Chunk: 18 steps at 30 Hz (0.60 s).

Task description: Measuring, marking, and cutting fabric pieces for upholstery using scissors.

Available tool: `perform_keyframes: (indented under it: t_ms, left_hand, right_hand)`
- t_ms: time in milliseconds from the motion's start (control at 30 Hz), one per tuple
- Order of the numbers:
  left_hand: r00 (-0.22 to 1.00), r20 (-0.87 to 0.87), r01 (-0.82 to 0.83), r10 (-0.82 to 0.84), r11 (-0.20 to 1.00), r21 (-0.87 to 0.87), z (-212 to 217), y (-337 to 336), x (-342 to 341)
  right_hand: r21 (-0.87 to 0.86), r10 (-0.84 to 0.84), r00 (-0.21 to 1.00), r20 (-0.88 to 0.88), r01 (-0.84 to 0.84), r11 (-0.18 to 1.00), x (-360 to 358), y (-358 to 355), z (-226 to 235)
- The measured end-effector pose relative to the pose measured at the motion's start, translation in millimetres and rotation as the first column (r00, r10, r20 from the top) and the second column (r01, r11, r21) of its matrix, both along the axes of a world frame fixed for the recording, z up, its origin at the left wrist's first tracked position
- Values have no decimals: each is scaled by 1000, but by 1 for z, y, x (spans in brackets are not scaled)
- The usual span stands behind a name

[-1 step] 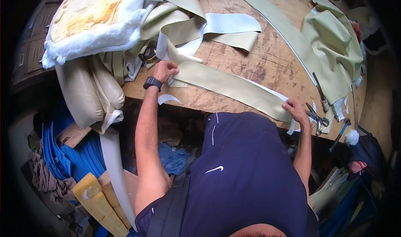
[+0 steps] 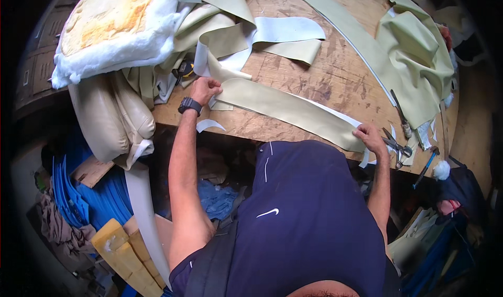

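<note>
A long strip of beige-green upholstery vinyl point(image 2: 285, 108) with a white backing lies near the front edge of the wooden table point(image 2: 346, 82). My left hand point(image 2: 205, 90), with a black watch on its wrist, pinches the strip's left end. At the other end, my right hand point(image 2: 371, 138) grips the strip's right corner between thumb and fingers. The strip stretches between both hands, a white edge showing along its far side. Just right of my right hand lie scissors point(image 2: 397, 146). Beyond my left hand sits a black and yellow tape measure point(image 2: 184, 69).
A padded cushion point(image 2: 115, 53) wrapped in white batting stands at the far left, above a beige cushion point(image 2: 102, 119). Loose vinyl pieces point(image 2: 288, 30) lie at the back, with a larger crumpled sheet point(image 2: 416, 61) at right. A blue-handled hammer point(image 2: 427, 166) rests at the right front edge.
</note>
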<state>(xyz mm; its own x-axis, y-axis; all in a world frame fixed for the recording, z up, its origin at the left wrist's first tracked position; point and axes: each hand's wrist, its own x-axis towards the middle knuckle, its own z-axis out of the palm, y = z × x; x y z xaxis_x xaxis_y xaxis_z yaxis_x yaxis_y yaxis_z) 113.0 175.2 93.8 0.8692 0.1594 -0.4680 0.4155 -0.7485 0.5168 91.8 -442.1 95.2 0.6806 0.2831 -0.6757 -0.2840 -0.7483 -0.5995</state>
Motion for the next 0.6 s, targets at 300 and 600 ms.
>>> perform_keyframes:
  t_ms: [300, 600]
  left_hand:
    - [993, 53, 107, -105, 994, -30, -25, 17, 3]
    - [996, -9, 91, -91, 996, -3, -24, 11, 6]
  right_hand:
    - [-12, -42, 988, 149, 44, 999, -4, -7, 0]
    - [-165, -106, 951, 290, 159, 973, -8, -8, 2]
